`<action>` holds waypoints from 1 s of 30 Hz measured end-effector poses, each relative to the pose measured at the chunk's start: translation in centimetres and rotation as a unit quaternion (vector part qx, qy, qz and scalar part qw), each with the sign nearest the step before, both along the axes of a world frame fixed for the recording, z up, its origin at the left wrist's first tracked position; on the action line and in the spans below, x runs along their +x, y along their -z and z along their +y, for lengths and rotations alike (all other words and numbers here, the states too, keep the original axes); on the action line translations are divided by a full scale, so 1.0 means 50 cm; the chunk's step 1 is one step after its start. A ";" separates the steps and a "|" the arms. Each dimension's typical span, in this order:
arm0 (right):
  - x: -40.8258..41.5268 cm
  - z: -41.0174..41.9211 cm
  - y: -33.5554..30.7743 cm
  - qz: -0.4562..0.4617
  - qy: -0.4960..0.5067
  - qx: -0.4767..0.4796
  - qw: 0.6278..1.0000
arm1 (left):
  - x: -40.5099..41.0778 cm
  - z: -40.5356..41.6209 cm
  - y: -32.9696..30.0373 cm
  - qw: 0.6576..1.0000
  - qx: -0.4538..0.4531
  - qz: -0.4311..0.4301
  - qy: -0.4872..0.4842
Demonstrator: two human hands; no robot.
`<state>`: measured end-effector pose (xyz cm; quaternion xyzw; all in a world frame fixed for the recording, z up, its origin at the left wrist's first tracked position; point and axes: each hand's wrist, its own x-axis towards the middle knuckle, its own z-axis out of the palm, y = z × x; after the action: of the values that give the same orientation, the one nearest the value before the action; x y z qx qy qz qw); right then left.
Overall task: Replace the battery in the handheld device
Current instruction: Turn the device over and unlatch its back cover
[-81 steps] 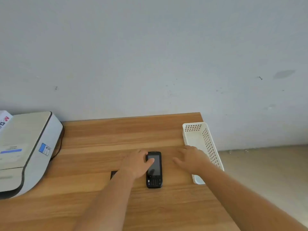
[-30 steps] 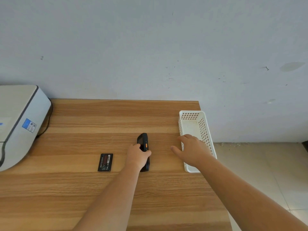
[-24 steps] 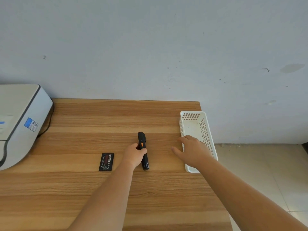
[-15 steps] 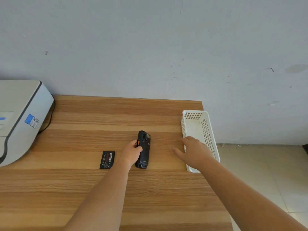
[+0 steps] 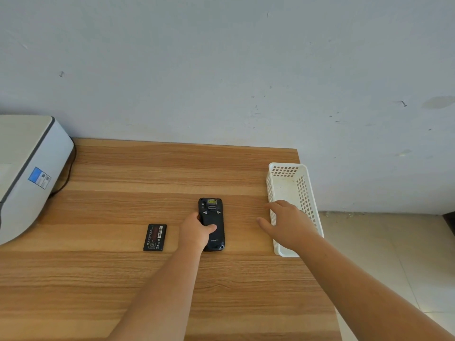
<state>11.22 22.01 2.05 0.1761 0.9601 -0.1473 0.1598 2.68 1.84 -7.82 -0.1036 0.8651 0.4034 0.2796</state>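
The black handheld device lies face down on the wooden table, its back cover up. My left hand grips its left edge, thumb pressed on the back cover. A loose black battery with a red label lies flat to the left of that hand, apart from it. My right hand hovers palm down with fingers spread to the right of the device, holding nothing, over the near part of the white basket.
A white perforated plastic basket stands along the table's right edge. A white and grey machine with a black cable fills the left back corner. The wall is directly behind the table; tiled floor lies to the right.
My left hand turned the device from screen up, through its side edge, to face down. The battery, earlier hidden by my arm, is in plain sight. My right hand stayed by the basket.
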 end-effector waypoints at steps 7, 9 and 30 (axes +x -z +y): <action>-0.004 -0.008 0.005 0.004 -0.005 -0.006 1.000 | -0.012 0.003 0.014 0.998 -0.047 0.005 0.042; -0.006 -0.013 0.006 0.003 -0.008 -0.008 1.000 | -0.013 0.000 0.019 0.997 -0.063 0.010 0.050; -0.081 -0.130 0.098 -0.084 -0.077 -0.040 0.993 | -0.044 -0.138 -0.045 0.882 -0.238 0.159 0.374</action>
<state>7.14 15.51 -2.87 0.1072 0.9472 -0.1575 0.2579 0.48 -5.05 -5.55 0.2303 0.9422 0.0620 0.2355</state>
